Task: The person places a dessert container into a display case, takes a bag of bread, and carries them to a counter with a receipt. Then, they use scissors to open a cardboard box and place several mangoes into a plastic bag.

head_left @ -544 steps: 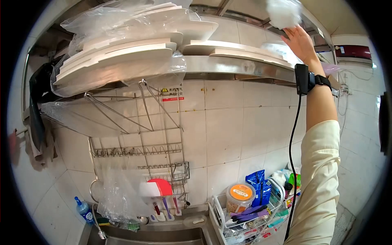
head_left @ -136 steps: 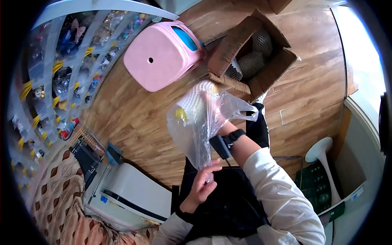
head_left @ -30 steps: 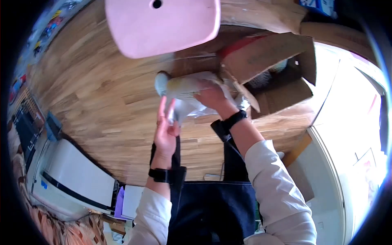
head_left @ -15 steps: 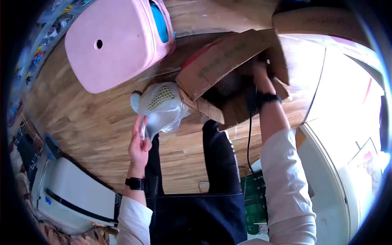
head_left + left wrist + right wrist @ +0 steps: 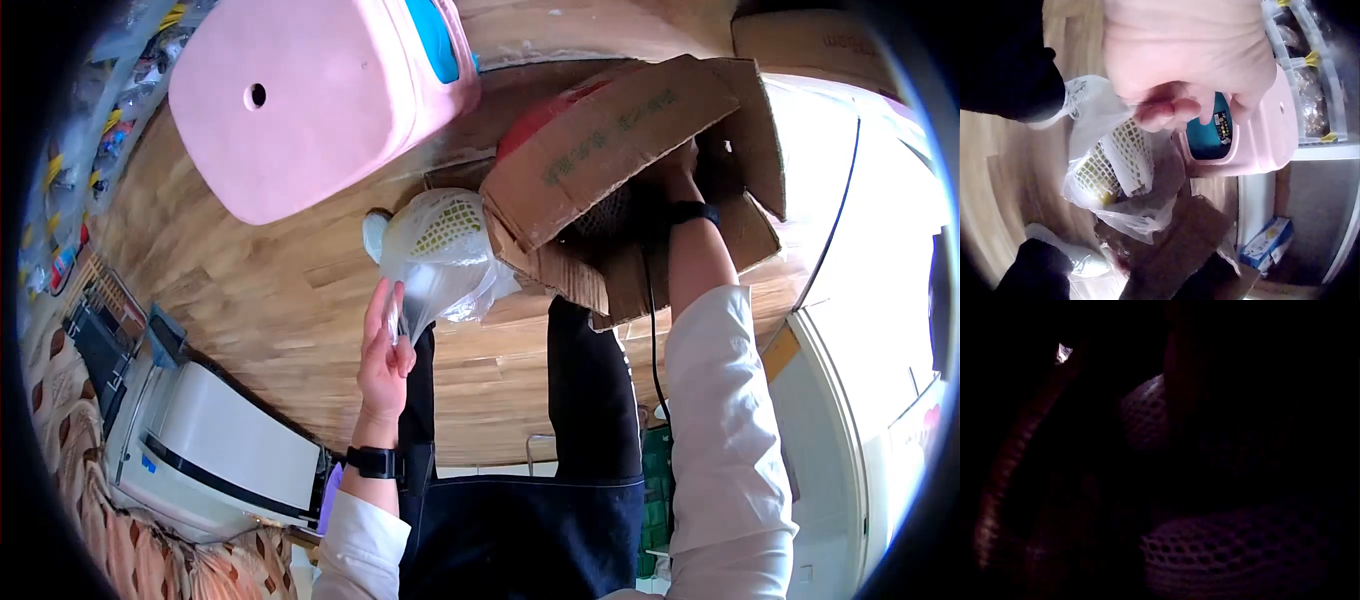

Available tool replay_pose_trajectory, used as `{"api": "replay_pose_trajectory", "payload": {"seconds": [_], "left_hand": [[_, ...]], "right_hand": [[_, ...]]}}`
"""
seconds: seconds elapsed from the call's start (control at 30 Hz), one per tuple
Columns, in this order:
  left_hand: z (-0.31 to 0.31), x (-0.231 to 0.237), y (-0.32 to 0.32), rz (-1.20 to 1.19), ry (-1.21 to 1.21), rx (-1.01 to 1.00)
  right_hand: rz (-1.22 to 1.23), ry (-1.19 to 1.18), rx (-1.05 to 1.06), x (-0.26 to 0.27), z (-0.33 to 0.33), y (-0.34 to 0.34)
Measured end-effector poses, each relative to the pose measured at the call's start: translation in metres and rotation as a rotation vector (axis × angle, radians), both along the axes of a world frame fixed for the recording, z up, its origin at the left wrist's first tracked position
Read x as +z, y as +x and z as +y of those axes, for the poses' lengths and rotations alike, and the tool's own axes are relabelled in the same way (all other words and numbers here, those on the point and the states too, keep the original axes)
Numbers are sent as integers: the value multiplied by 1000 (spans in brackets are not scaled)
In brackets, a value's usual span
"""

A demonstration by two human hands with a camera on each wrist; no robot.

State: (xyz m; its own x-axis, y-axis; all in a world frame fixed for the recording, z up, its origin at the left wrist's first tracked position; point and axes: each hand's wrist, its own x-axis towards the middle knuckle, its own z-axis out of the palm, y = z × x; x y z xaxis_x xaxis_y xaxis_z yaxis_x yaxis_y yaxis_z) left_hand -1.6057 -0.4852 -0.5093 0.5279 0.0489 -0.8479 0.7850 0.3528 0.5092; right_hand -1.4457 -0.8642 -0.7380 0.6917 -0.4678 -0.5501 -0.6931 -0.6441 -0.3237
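Observation:
My left hand (image 5: 383,370) pinches the edge of a clear plastic bag (image 5: 465,288) low over the floor. Yellowish rounded items in white foam netting (image 5: 1125,159) lie inside the bag, seen in the left wrist view; their kind is not plain. Beside the bag stands an open cardboard box (image 5: 620,150) with its flaps spread. My right hand (image 5: 684,168) reaches down into it, the fingers hidden by shadow and cardboard. The dark right wrist view shows a rounded thing in foam netting (image 5: 1146,419) and another netted piece (image 5: 1210,553) close by, and I cannot tell whether the hand grips one.
A pink stool (image 5: 300,100) stands beyond the bag. Clear drawers (image 5: 105,130) line the far left, above a white machine (image 5: 240,440). A green crate (image 5: 655,490) sits near my right leg. Another cardboard box (image 5: 815,50) lies at the back right.
A second ago my right hand was at the bag with a blurred netted item; since then it has moved right and into the box. My left hand stays on the bag.

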Motion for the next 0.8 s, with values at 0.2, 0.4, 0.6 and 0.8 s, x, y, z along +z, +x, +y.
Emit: {"api": "replay_pose_trajectory", "payload": {"seconds": [0.2,0.4,0.6,0.8], "left_hand": [[-1,-3,-7,-46,-50,34],[0,-5,-13,-18,-67,69],[5,-6,-13,-57,-104,99],[10,-16,-27,-67,-153,112]], "right_hand": [[-299,166,-230,24,-19,-64],[-468,-8,-269,181,34,-113],[-133,671,-820,219,24,-116],[183,873,-800,251,14,-139]]}}
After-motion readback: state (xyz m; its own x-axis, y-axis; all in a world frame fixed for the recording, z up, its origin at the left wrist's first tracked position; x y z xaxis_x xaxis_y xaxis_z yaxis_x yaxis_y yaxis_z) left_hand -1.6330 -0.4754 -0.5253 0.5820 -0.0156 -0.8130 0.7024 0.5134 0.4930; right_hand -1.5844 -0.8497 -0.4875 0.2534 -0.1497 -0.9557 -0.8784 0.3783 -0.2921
